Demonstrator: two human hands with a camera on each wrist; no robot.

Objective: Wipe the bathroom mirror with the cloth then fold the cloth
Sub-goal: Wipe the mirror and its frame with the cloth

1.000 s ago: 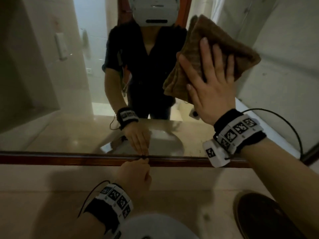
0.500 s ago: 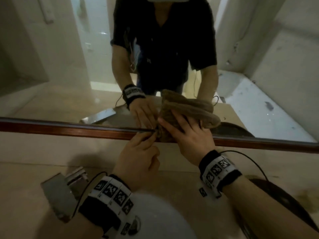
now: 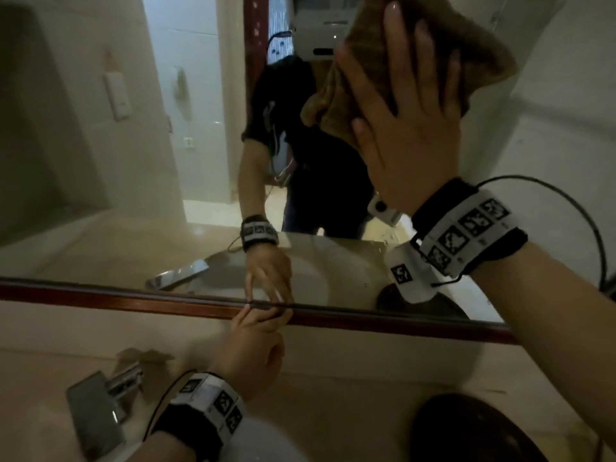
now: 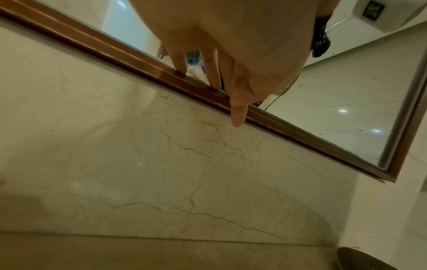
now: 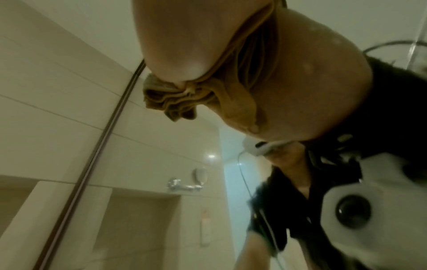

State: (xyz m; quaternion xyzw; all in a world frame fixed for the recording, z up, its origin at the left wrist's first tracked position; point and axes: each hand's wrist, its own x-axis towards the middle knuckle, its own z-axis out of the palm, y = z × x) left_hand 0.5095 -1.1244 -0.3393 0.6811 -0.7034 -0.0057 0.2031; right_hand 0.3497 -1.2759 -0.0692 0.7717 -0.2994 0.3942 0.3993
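While left hand (image 3: 248,348) fingertips rest straight on mirror frame (image 3: 100,296), right hand (image 3: 405,128) presses cloth (image 3: 366,61) flat, grip spread wide.

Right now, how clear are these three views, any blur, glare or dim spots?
Head view: dim, edges bowed, right hand and cloth slightly soft. Left wrist view: sharpest, small light glints in the mirror. Right wrist view: smeared by motion blur.

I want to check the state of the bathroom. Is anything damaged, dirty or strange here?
Two small things. The stone wall panel under the mirror frame shows thin branching crack-like lines, perhaps only veining. The mirror glass has dark specks near its lower right corner. Otherwise nothing stands out.
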